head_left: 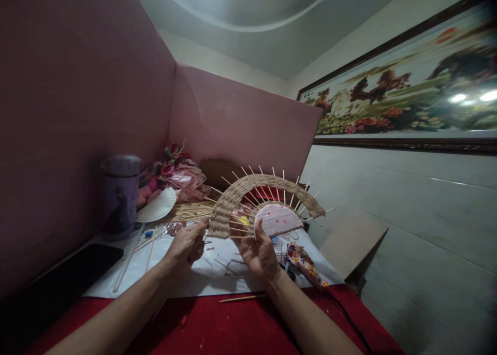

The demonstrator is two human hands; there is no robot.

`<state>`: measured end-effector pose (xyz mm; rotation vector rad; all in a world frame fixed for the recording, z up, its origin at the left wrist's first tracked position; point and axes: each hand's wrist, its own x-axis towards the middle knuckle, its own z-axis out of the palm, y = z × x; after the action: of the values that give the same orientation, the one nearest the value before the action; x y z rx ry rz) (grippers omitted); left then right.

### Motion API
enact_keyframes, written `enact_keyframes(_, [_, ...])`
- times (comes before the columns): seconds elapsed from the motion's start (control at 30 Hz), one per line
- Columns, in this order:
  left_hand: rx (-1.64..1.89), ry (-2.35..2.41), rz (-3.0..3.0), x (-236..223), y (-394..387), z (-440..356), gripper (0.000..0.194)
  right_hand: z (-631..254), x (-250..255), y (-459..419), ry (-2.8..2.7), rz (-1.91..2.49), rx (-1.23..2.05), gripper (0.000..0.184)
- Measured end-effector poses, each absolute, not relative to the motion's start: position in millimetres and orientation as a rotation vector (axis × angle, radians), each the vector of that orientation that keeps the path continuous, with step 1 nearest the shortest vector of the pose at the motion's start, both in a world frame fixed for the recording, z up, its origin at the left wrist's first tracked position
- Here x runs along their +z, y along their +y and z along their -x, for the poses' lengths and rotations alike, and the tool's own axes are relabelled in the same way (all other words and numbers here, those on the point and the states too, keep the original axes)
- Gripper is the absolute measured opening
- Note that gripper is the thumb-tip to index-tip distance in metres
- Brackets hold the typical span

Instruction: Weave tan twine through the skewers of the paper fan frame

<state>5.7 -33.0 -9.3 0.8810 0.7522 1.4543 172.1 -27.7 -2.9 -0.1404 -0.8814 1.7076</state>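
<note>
A half-round woven fan point(229, 210) is held up over the table, made of a twisted tan cord band with thin wooden sticks radiating past its outer edge. At its centre sits a half-disc of pale pink cloth with red spots point(277, 220). My right hand point(260, 254) is closed around the fan's lower middle, thumb on the cloth and fingers behind, partly hidden. With fingertips pinched, my left hand point(190, 241) grips a stick end at the band's lower left. Between band and cloth, the sticks show bare.
A flower-patterned glue gun point(305, 266) with a dark cord lies at right. At left stand a purple tumbler point(120, 197) and a white pleated half-disc point(157, 206). Loose sticks point(190, 210) lie behind. White sheet point(135, 277) covers part of the red cloth point(217, 324).
</note>
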Motion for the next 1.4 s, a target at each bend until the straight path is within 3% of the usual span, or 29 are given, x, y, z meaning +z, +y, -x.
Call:
enact_keyframes(0.53, [1.404,0.588,-0.792,-3,-37,-5,0.033,-175,-4,-24,-0.843,0.102,1.705,0.026])
enact_keyframes(0.87, [1.393,0.681,-1.007,-7,-41,-9,0.021,-177,-2,-22,-0.833,0.209,1.65,0.024])
enact_keyframes(1.2, [1.513,1.032,-1.409,-6,-42,-13,0.023,-178,-1,-22,-0.831,0.154,1.667,0.022])
enact_keyframes(1.4, [1.655,1.58,-2.153,-9,-43,-3,0.016,-179,0,-22,-0.868,0.214,1.598,0.028])
